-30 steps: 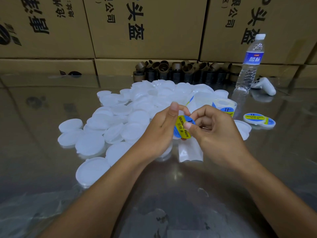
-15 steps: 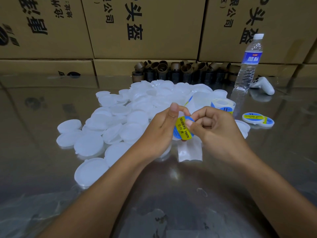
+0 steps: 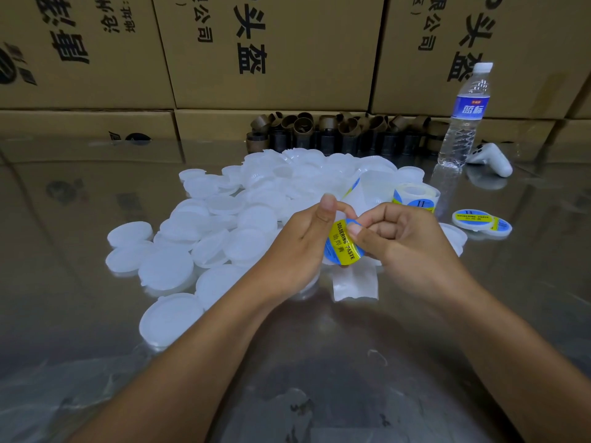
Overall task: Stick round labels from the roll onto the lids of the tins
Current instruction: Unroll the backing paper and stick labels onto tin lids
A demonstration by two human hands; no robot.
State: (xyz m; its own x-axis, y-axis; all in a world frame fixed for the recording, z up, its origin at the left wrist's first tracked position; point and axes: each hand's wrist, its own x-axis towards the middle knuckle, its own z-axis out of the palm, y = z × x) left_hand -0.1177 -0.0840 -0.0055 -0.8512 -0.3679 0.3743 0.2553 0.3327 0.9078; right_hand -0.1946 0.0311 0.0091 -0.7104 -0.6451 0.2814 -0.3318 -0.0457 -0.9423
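Head view, frame centre: left hand [image 3: 300, 247] grips a round blue-and-yellow paper label [image 3: 343, 247], thumb raised; right hand [image 3: 406, 241] pinches the label's right edge. Just upper right stands the cylindrical label roll [image 3: 415, 199]; white plastic lids [image 3: 224, 225] heap centre-left.

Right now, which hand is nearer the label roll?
Right. The right hand is just in front of the label roll; the left hand is farther off, to the roll's left. Both pinch one round label.
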